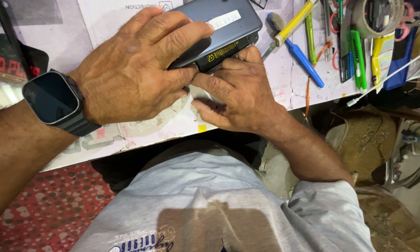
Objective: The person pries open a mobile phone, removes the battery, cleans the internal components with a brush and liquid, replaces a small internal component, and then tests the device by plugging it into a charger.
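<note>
Both hands are on one thing: a dark grey, flat, slab-like device (219, 28) with a white sticker strip on its back, lying near the front edge of the surface (126, 18), slightly toward its right half. My left hand (135, 70), with a dark smartwatch (54, 100) on its wrist, lies spread over the device's near-left part, fingers curled over the top and pressing it down. My right hand (238, 91) is curled narrow below the device's near edge, thumb and fingertips pinched in at the seam, where a black part with yellow print (221, 51) shows under the grey shell.

As I judge it, the work is at an early-to-middle stage: the near edge looks parted or exposed, since that black part shows, yet the grey shell sits over most of the body, and no removed cover or loose screws lie beside it that I can see. Whether the right hand holds a small tool I cannot tell; the fingers hide it.

Toward the surface's right edge, well apart from the hands, lie tools: a blue-handled screwdriver (303, 58), a yellow-handled brush (289, 23), a green pen-like tool (358, 58) and a tape roll (378, 16). None is in hand.
</note>
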